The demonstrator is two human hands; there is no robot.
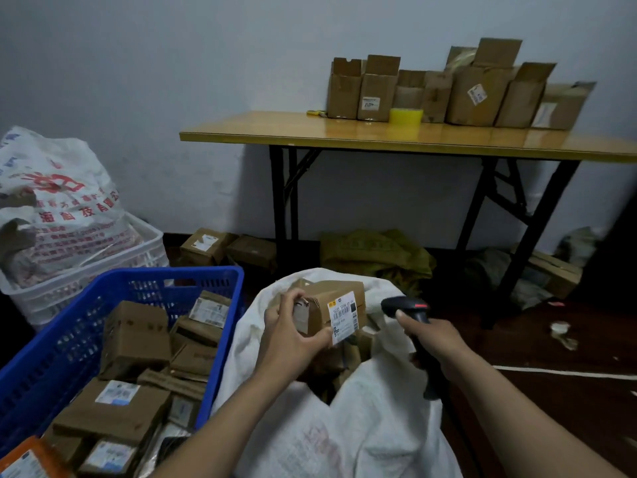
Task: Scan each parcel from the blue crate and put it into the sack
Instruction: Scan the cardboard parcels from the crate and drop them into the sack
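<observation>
Below a pale wall (172,63), the left hand (293,336) pinches a brown cardboard box parcel (327,301) over the white woven sack (344,426); the right hand (431,339) grips a black scanner (406,307) beside it. A slack grip could drop it unscanned.

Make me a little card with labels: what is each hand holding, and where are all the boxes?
Left hand: holds a brown parcel over the open sack
Right hand: grips the black scanner, pointed toward the parcel's label
Blue crate: left of the sack, many parcels inside
Sack: white, open, more parcels inside
Table: behind, open cardboard boxes on top
</observation>
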